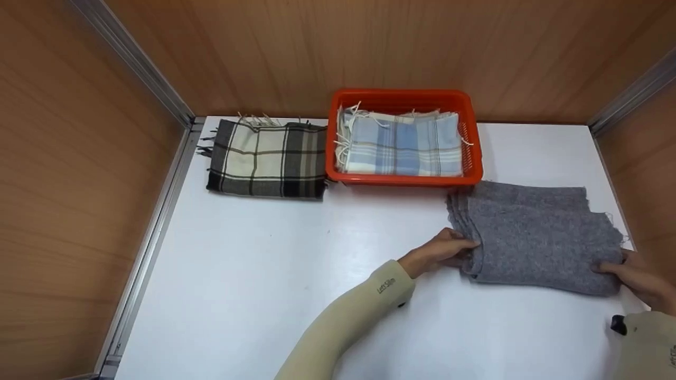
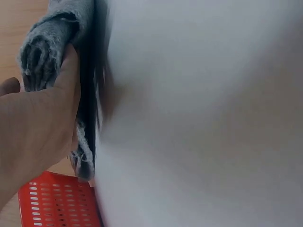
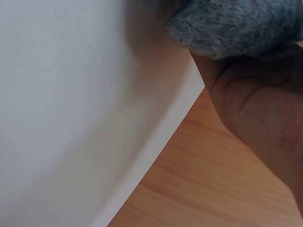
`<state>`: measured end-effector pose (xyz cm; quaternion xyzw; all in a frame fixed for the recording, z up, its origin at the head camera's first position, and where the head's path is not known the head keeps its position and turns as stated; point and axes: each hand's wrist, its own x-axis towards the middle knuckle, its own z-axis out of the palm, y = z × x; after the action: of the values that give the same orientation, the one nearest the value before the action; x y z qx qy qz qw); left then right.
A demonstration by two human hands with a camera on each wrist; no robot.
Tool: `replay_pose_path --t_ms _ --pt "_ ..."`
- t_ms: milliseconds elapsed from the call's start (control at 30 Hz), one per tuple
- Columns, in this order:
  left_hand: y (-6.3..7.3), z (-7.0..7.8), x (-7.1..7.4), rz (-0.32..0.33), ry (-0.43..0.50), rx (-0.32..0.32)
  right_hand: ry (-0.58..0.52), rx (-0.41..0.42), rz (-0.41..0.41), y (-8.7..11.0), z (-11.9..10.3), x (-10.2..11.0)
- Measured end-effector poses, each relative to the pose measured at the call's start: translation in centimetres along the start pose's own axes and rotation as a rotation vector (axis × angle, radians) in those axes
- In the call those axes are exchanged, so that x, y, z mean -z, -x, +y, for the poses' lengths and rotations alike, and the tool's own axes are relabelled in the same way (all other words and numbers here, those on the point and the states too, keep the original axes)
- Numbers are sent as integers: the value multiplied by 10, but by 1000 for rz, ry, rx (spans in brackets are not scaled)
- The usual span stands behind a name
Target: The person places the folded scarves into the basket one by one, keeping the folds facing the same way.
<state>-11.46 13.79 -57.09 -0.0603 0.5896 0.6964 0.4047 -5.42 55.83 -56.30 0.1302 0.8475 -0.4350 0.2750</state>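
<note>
While the person leans over the white table (image 1: 253, 295), both hands are clamped on one thing, the grey cloth (image 1: 546, 245), and stand well apart from each other. It lies at the right side of the tabletop, folded in layers, just on the near side of the red basket (image 1: 406, 180). The left hand (image 1: 443, 247) pinches the stacked layers at the left end, thumb on top; the right hand (image 1: 636, 274) grips the near right corner, thumb above, its other fingers mostly hidden.

From where I stand, the layers look uneven: a far strip shows past the upper fold, and the frayed right ends don't line up. If only the top layers are caught, I'd expect the lower one to slide out and the fold to come loose. The far left corner sits close by the basket; whether they touch I can't tell, but a sideways pull there could snag the rim.

Inside the basket lies a blue checked cloth (image 1: 404, 145), its loose fringe liable to catch too. A dark checked cloth (image 1: 269, 158) lies folded left of the basket.
</note>
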Motion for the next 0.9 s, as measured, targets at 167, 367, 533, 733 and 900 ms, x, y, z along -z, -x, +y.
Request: replay_pose_path --t_ms 167,367,533,733,900 --pt "-1 -2 1 -77 30 -1 -130 -26 -18 4 2 0" --pt "-3 -4 2 -131 9 12 -229 -68 -59 6 3 2" --pt "-3 -4 0 -76 -8 7 -355 29 -25 10 9 2" --pt "-1 -5 -4 7 -103 -58 -610 150 -1 14 15 -2" --pt "-1 -8 -8 88 -182 -113 -612 143 38 13 15 -3"
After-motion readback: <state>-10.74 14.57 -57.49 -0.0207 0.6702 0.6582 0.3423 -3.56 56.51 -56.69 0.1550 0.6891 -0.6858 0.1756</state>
